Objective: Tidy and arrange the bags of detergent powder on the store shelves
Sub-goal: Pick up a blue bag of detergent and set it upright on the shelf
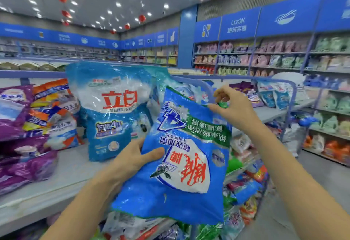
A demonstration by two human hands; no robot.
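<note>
A blue detergent powder bag is held in mid-air at the centre of the frame, print upside down, just in front of the grey shelf. The left hand has its grip curled round the bag's left edge, thumb on the front. The right hand has its grip pinching the bag's upper right corner. Behind, at centre left, a blue-and-white detergent bag stands upright on the shelf. Orange-and-blue bags and purple bags lie heaped at the left. Mixed bags crowd the lower right.
</note>
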